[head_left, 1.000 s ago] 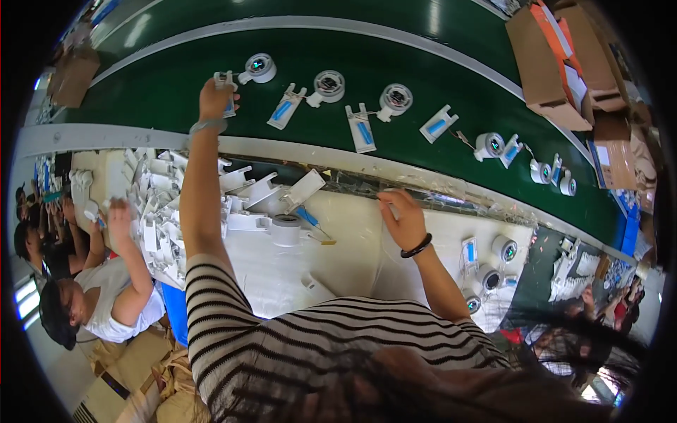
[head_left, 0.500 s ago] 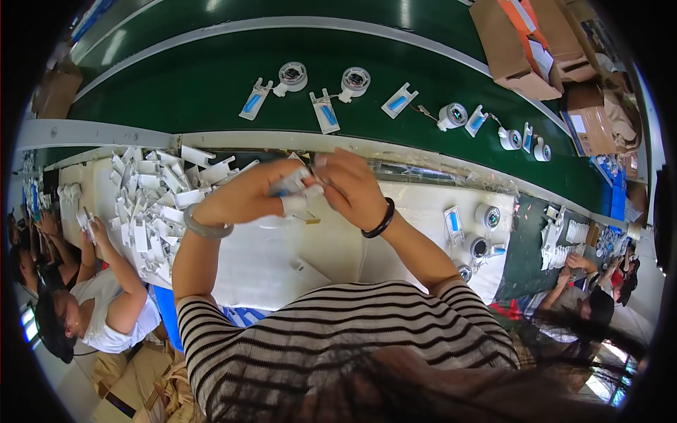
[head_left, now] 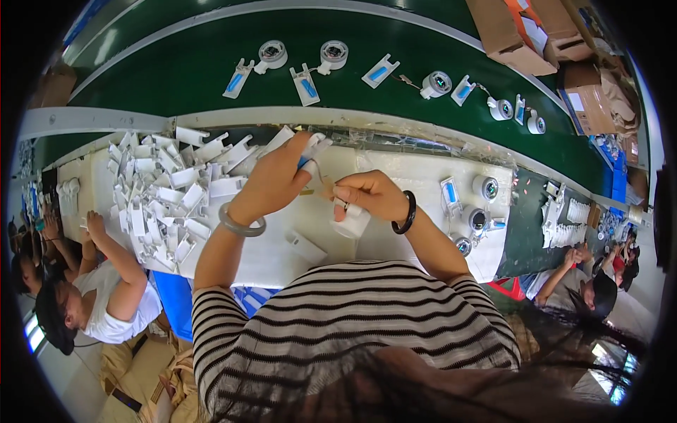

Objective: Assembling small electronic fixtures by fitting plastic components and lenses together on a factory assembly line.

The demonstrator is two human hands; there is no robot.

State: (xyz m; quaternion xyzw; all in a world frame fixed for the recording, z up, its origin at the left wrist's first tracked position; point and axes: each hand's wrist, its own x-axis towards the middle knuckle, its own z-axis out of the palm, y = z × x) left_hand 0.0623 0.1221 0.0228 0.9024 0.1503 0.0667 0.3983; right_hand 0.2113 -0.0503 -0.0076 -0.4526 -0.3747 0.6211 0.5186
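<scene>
My left hand (head_left: 273, 182) is closed around a white plastic housing (head_left: 321, 144) with a blue cylinder in it, beside the heap of white parts. To its right, my right hand (head_left: 381, 195) grips a white rounded part (head_left: 351, 224), which hangs under the fingers with its open side hidden. A thin wire (head_left: 324, 182) seems to run between the two pieces. On the white worktop (head_left: 395, 243) below my hands lies a loose white housing (head_left: 306, 247).
White plastic housings (head_left: 166, 201) are heaped at the left. Round white heads (head_left: 477, 219) with blue-filled housings lie at the right. More wired sets (head_left: 333, 56) rest on the green belt (head_left: 190, 77) beyond a metal rail. Cardboard boxes (head_left: 508, 42) stand far right; people work on both sides.
My hands have moved apart. The right hand has come nearer to me, and the white rounded part now shows under it. The left hand has shifted slightly right.
</scene>
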